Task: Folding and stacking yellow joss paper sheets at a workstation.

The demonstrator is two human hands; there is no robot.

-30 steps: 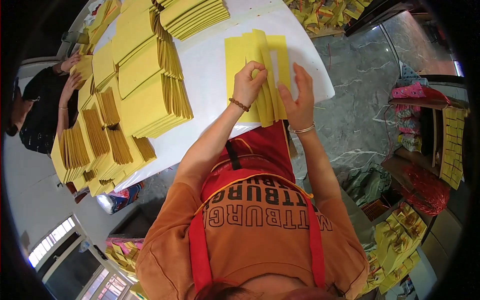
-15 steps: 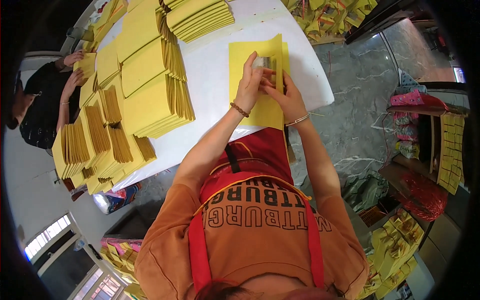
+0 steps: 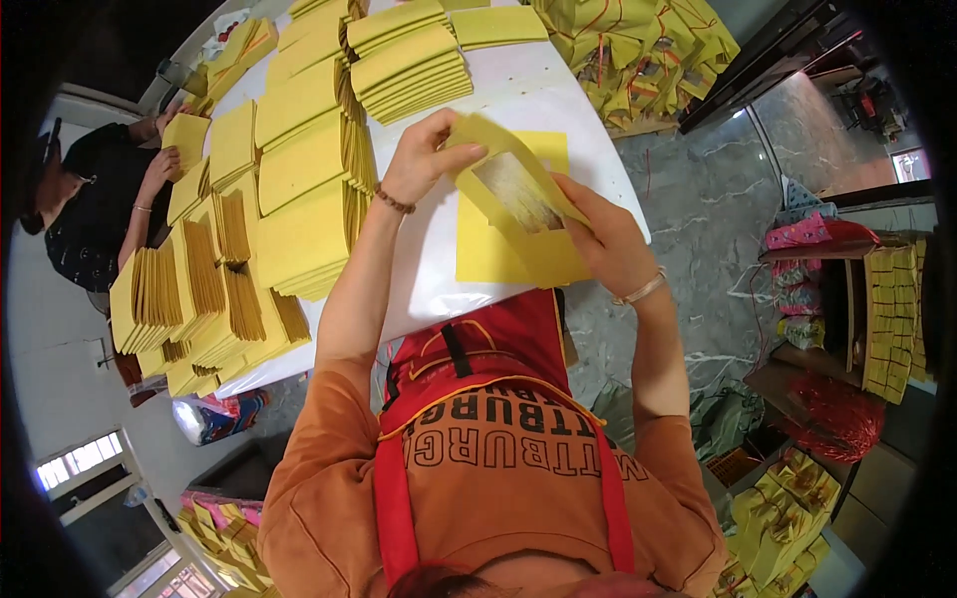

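Note:
A yellow paper sheet (image 3: 498,133) with a silvery grey patch is held up and bent over the near right part of the table. My left hand (image 3: 424,159) pinches its upper left end between thumb and fingers. At its right edge, my right hand (image 3: 608,234) grips the paper, with some fingers hidden behind it. Beneath lies a flat stack of yellow paper (image 3: 483,257), partly covered by the raised sheet. How many sheets are in the stack I cannot tell.
Fanned piles of folded yellow paper (image 3: 304,209) cover the left of the white table (image 3: 414,254). Across the table, a person in black (image 3: 95,224) handles yellow paper. Red-tied yellow bundles (image 3: 638,50) stand beyond the far right edge. Pink packages (image 3: 807,234) sit on the right.
The sheet has been lifted off the stack and bent, baring its silvery patch. My left hand has moved left, my right hand right and nearer to me. The view has shifted slightly.

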